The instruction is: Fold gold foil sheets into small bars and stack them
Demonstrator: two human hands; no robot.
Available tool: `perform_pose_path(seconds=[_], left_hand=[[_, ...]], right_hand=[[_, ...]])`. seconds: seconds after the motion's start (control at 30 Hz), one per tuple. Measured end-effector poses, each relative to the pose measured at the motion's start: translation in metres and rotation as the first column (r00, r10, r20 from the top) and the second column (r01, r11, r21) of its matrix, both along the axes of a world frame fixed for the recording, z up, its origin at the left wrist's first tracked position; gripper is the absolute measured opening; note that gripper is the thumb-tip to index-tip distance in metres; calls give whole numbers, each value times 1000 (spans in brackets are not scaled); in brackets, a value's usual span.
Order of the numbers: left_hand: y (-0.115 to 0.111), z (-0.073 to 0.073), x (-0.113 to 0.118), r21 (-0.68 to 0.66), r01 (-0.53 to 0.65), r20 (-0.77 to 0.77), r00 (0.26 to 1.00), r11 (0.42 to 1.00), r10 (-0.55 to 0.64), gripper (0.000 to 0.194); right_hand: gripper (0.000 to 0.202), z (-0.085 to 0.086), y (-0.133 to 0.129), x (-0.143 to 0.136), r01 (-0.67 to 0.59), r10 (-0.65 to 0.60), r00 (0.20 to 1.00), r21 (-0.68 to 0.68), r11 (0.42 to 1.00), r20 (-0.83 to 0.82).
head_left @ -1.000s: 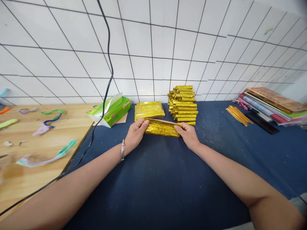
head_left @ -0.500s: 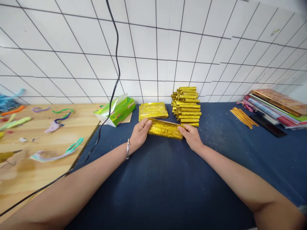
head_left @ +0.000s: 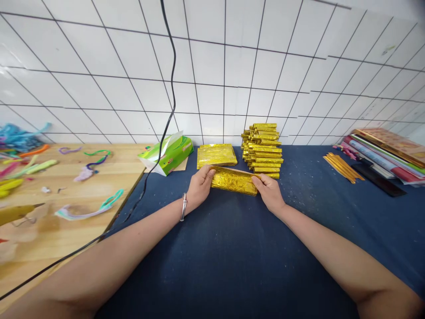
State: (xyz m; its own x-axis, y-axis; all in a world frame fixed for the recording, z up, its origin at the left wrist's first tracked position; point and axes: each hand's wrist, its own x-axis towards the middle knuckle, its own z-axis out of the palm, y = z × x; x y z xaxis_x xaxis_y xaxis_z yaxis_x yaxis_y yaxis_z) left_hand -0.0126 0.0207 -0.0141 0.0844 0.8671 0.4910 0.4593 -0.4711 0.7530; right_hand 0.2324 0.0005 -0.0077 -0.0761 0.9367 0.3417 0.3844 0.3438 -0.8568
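A shiny gold foil piece (head_left: 233,180) is stretched between my two hands above the dark blue table. My left hand (head_left: 200,182), with a silver bangle at the wrist, pinches its left end. At its right end my right hand (head_left: 268,189) grips it between thumb and fingers. Just behind it lies a flat stack of gold foil sheets (head_left: 216,155). Beyond my right hand stands a tall pile of rolled gold foil pieces (head_left: 264,148).
A green tissue pack (head_left: 172,155) sits behind my left hand, with a black cable (head_left: 173,66) hanging before it. Pipe cleaners and a yellow glue gun (head_left: 15,214) lie on the wooden board (head_left: 133,155). Gold strips (head_left: 341,167) and stacked books (head_left: 388,153) are at right.
The view has shifted slightly left, so everything appears a little further right. Both hands keep hold of the gold foil piece, whose front face now looks tilted a little differently.
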Motion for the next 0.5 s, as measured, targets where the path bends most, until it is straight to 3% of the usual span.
perform_pose_path(seconds=[0.2, 0.3, 0.37, 0.5], left_hand=[[-4, 3, 1, 21, -38, -137, 990, 999, 40, 30], [0, 6, -3, -32, -49, -306, 951, 998, 37, 30], [4, 10, -7, -97, -33, -482, 876, 995, -18, 31], [9, 20, -16, -161, -37, -808, 578, 986, -110, 35]], right_hand=[[33, -3, 2, 1, 53, -56, 996, 38, 998, 63], [33, -4, 5, 2, 84, -94, 981, 64, 994, 168], [33, -5, 8, 3, 101, -118, 947, 70, 992, 298], [29, -5, 6, -3, 69, -85, 769, 50, 996, 633]])
